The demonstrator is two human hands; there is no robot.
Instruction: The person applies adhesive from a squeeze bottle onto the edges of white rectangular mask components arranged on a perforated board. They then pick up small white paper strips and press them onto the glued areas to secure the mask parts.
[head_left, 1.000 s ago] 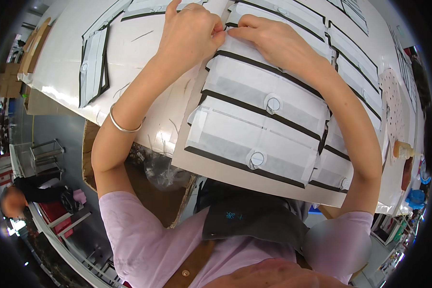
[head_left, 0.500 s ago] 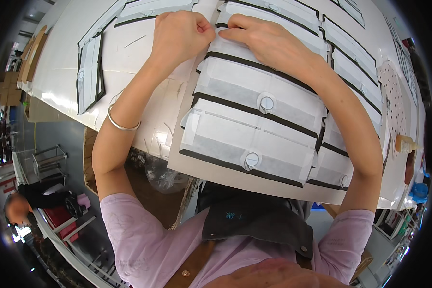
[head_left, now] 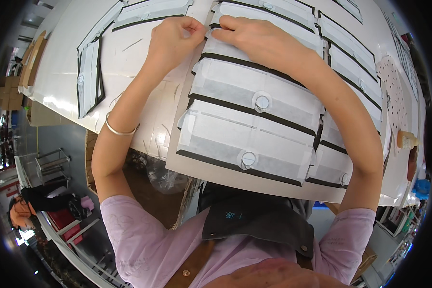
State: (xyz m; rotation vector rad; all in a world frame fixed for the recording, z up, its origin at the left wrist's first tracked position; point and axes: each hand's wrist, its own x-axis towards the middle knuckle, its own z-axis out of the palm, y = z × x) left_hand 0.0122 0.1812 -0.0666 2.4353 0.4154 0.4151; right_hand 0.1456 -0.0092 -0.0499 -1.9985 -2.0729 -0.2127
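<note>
White flat panels with black edge strips lie in overlapping rows on the table; the nearest panel [head_left: 216, 134] carries a round white disc [head_left: 248, 159] with a thin thread. At the far left corner of the stack, my left hand [head_left: 173, 41] has thumb and forefinger pinched together. Whatever it may hold is too small to make out. Just to its right, my right hand [head_left: 259, 41] rests over a far panel [head_left: 221, 45], its thumb and forefinger bent closely together at that panel's left end. What lies between those fingertips is hidden.
More white panels [head_left: 353, 62] lie in a column to the right, and others [head_left: 89, 79] at the far left. A small yellowish bottle [head_left: 407, 140] stands at the right edge. Clear plastic [head_left: 165, 180] sits in a cardboard box below the table's left side.
Both hands have shifted slightly left, with a slightly wider gap between their fingertips. The left fingertips are still pinched. At the lower left, a person in the background has changed posture.
</note>
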